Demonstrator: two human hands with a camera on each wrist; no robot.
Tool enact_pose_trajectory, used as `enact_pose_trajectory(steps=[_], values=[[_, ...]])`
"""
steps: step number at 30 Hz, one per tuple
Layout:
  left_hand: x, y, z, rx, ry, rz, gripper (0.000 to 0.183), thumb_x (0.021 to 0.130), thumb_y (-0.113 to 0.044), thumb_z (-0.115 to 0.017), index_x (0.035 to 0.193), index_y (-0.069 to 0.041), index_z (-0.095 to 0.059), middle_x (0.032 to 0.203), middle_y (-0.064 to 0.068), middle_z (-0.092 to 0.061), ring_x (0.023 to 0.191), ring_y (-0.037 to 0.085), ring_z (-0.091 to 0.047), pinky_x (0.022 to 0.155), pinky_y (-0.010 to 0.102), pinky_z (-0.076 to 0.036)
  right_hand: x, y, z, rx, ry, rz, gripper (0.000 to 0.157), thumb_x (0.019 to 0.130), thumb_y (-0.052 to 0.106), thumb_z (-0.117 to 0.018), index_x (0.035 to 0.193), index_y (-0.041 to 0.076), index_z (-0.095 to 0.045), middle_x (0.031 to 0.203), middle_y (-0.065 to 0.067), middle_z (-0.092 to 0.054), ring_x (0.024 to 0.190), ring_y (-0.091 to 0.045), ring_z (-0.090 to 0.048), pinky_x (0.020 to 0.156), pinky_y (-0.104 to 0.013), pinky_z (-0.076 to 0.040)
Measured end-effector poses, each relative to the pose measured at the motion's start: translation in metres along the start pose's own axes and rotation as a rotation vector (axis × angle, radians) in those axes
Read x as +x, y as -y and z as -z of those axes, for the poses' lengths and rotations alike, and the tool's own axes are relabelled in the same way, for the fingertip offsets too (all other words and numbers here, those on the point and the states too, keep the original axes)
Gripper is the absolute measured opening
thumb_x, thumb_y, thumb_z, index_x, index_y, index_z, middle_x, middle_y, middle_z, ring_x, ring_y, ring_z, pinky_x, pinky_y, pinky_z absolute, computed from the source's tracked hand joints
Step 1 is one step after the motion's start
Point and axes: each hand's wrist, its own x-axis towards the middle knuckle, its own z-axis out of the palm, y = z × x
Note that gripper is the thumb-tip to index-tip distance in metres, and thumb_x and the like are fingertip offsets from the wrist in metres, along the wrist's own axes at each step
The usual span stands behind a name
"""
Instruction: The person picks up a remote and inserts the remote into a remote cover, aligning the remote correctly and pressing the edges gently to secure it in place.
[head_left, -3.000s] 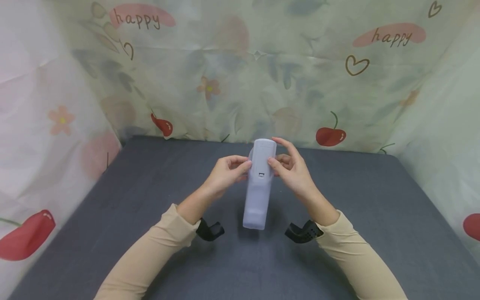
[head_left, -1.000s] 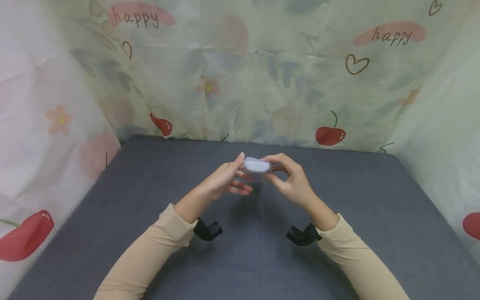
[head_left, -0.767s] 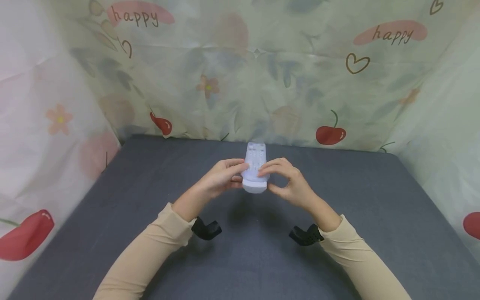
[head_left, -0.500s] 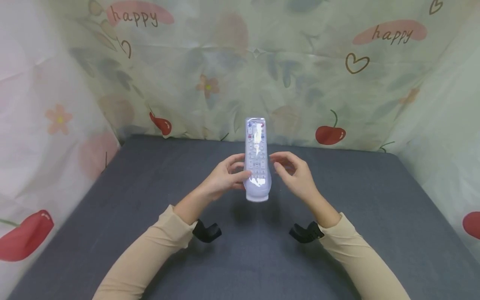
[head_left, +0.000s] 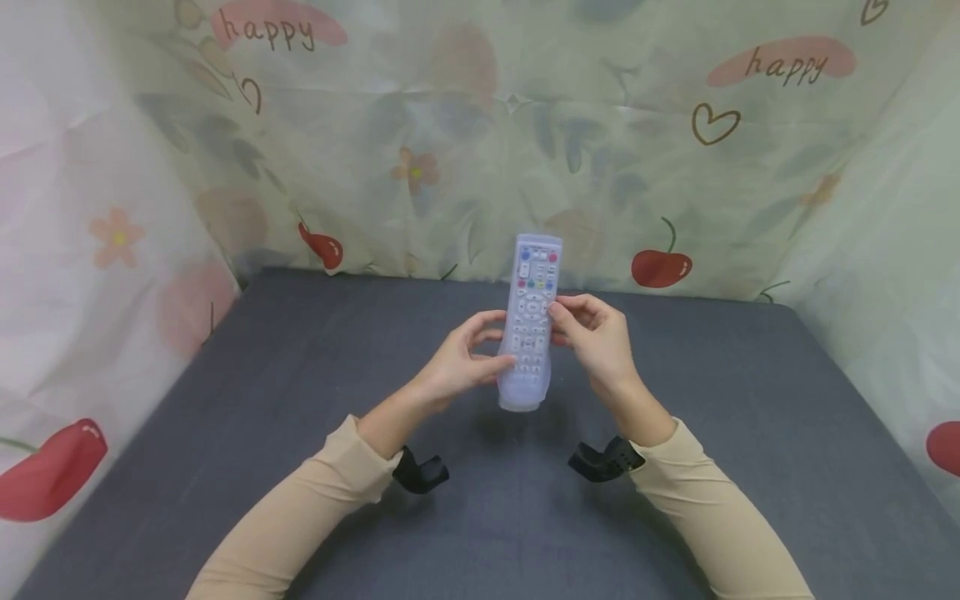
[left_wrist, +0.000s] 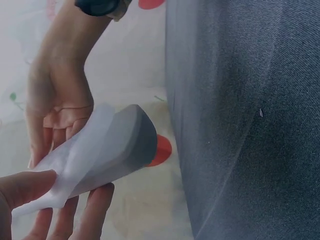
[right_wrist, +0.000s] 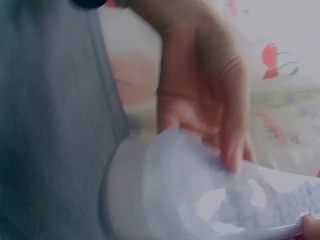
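Note:
A white remote control (head_left: 533, 307) is held up over the table, button side facing the head camera. A translucent soft sleeve (left_wrist: 95, 137) wraps much of it, and in the left wrist view the remote's wide lower end (left_wrist: 137, 137) sticks out of the sleeve. My left hand (head_left: 461, 360) grips the lower left side, thumb on the front and fingers behind. Higher on the right edge, my right hand (head_left: 600, 340) pinches the remote with its thumb on the front. Fingers behind the remote are partly hidden in the head view.
Below lies a dark grey cloth-covered table (head_left: 510, 533). Printed curtains (head_left: 480, 150) with cherries and hearts stand behind and at both sides. Black wrist mounts (head_left: 422, 472) hang under both sleeves.
The remote has been turned over from its back to its button side and now leans slightly right. Half a second ago the right hand was off its edge; now it pinches it.

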Motion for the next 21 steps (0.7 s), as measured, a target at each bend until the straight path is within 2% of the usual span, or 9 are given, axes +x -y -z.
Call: enact_pose_trajectory(steps=[8, 13, 17, 21], values=[[-0.001, 0.004, -0.007, 0.027, -0.016, -0.047, 0.056, 0.091, -0.009, -0.059, 0.142, -0.011, -0.034, 0.133, 0.021, -0.05, 0.11, 0.038, -0.06, 0.081, 0.039, -0.055, -0.004, 0.006, -0.008, 0.012, -0.089, 0.018, 0.01, 0.087, 0.005, -0.063, 0.092, -0.004, -0.061, 0.075, 0.016, -0.065, 0.066, -0.001, -0.062, 0.064, -0.021, -0.056], [-0.002, 0.005, -0.013, 0.059, -0.083, -0.048, 0.05, 0.093, -0.018, -0.058, 0.139, -0.012, -0.039, 0.127, 0.02, -0.056, 0.106, 0.034, -0.062, 0.073, 0.037, -0.056, -0.007, 0.005, -0.014, -0.008, -0.117, 0.028, 0.015, 0.087, 0.002, -0.062, 0.093, -0.012, -0.059, 0.074, 0.015, -0.062, 0.065, 0.0, -0.061, 0.061, -0.018, -0.055], [-0.002, 0.005, -0.015, 0.071, -0.128, -0.064, 0.045, 0.094, -0.019, -0.057, 0.136, -0.011, -0.044, 0.12, 0.022, -0.061, 0.1, 0.032, -0.064, 0.068, 0.036, -0.057, -0.009, 0.004, -0.018, -0.045, -0.12, 0.034, 0.015, 0.087, 0.002, -0.062, 0.093, -0.012, -0.059, 0.076, 0.013, -0.061, 0.065, 0.001, -0.061, 0.061, -0.018, -0.055], [-0.002, 0.003, -0.014, 0.08, -0.148, -0.072, 0.044, 0.094, -0.018, -0.056, 0.136, -0.011, -0.045, 0.12, 0.021, -0.062, 0.101, 0.033, -0.064, 0.069, 0.038, -0.057, -0.009, 0.004, -0.018, -0.056, -0.101, 0.041, 0.016, 0.087, 0.006, -0.063, 0.094, -0.008, -0.059, 0.079, 0.011, -0.062, 0.068, 0.0, -0.062, 0.064, -0.021, -0.056]])
